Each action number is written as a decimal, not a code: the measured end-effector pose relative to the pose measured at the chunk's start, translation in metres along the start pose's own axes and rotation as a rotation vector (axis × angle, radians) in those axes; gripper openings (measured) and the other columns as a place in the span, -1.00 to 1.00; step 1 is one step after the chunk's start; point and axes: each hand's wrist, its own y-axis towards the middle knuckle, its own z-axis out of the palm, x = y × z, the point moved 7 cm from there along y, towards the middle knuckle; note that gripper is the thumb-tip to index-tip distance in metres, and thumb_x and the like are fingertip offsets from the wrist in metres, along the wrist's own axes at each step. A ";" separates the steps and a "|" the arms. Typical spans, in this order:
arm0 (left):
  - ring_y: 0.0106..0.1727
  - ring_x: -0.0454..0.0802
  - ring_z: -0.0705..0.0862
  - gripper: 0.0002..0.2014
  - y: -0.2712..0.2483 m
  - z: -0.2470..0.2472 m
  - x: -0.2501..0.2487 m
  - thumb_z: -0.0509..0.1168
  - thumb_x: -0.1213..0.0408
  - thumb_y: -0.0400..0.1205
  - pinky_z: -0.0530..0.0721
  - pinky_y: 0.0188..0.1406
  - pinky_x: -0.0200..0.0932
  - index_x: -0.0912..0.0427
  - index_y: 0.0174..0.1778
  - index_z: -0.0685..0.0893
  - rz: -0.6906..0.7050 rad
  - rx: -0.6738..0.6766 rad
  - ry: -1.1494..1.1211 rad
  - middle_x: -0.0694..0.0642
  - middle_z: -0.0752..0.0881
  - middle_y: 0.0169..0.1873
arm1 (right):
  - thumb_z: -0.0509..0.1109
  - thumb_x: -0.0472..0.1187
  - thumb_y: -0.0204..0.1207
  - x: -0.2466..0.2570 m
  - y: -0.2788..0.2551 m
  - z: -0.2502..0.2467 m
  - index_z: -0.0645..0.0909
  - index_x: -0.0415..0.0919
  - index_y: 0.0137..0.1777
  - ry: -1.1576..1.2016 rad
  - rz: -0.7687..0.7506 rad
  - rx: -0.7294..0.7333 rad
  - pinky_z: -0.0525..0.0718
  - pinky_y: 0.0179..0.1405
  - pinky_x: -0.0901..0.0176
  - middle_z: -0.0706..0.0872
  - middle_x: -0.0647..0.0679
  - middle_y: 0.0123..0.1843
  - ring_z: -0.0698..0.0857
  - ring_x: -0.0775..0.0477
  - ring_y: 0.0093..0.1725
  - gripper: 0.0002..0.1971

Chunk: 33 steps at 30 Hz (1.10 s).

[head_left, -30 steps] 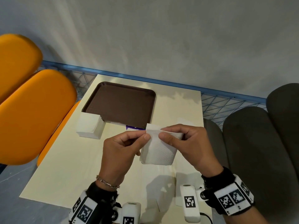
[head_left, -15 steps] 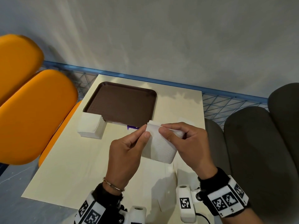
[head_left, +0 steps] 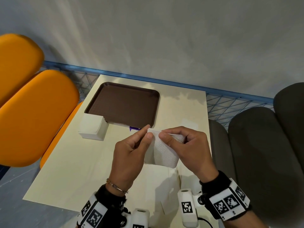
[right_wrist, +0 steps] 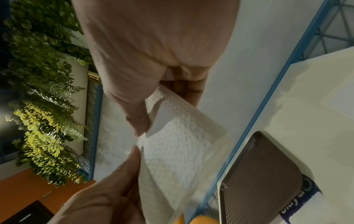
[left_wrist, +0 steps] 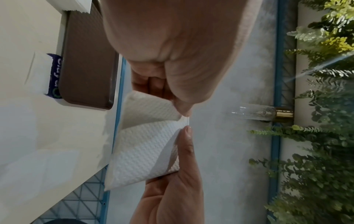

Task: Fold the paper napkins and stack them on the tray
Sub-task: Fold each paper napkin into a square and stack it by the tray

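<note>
A white embossed paper napkin [head_left: 162,150] hangs in the air over the cream table [head_left: 69,162], held by both hands. My left hand [head_left: 148,134] pinches its upper left corner between thumb and forefinger. My right hand [head_left: 166,137] pinches the top edge beside it. In the left wrist view the napkin [left_wrist: 145,145] shows two layers spread apart at the pinched corner. The right wrist view shows the napkin [right_wrist: 178,145] from the other side. The brown tray [head_left: 125,104] lies bare at the table's far left. A stack of white napkins [head_left: 92,127] sits at the tray's near left corner.
A purple-printed wrapper [head_left: 134,128] pokes out from under the tray's near edge. Orange chairs [head_left: 37,116] stand to the left and dark grey chairs [head_left: 256,145] to the right. A blue wire rail [head_left: 230,102] runs behind the table along a grey wall.
Both hands have shifted slightly right and away with the napkin. The napkin has tilted, and its lower part now bulges between the two hands.
</note>
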 end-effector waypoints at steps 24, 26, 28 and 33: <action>-0.05 -0.10 0.80 -0.86 0.003 -0.004 0.009 0.46 0.18 0.69 0.76 0.04 0.08 -0.16 -0.07 0.90 -0.112 -0.102 -0.090 -0.09 0.88 -0.10 | 0.70 -0.14 0.50 -0.010 0.001 -0.001 0.88 0.07 0.14 0.141 0.108 0.045 0.82 0.01 0.24 0.92 0.10 0.03 0.88 0.03 0.02 -0.77; -0.13 -0.21 0.77 -0.85 0.003 -0.007 0.010 0.45 0.21 0.70 0.74 -0.02 0.03 -0.13 -0.10 0.89 -0.111 -0.131 -0.090 -0.12 0.88 -0.15 | 0.69 -0.20 0.52 -0.014 0.001 -0.003 0.89 0.03 0.12 0.160 0.130 0.035 0.85 0.01 0.13 0.93 0.04 -0.04 0.87 -0.04 -0.08 -0.79; -0.20 -0.33 0.73 -0.87 0.003 -0.010 0.011 0.45 0.22 0.70 0.69 -0.11 -0.09 -0.09 -0.10 0.88 -0.109 -0.151 -0.080 -0.16 0.86 -0.18 | 0.65 -0.27 0.55 -0.016 0.001 -0.005 0.90 -0.02 0.09 0.188 0.160 0.037 0.86 -0.12 0.11 0.93 -0.02 -0.12 0.83 -0.05 -0.22 -0.82; -0.23 -0.26 0.71 -0.91 0.005 -0.011 0.019 0.47 0.18 0.70 0.69 -0.12 -0.10 0.00 -0.08 0.88 -0.106 -0.181 -0.047 -0.12 0.86 -0.19 | 0.60 -0.36 0.59 -0.021 0.002 -0.002 0.88 -0.13 0.14 0.226 0.242 0.070 0.84 -0.24 0.16 0.94 -0.08 -0.12 0.87 -0.02 -0.25 -0.81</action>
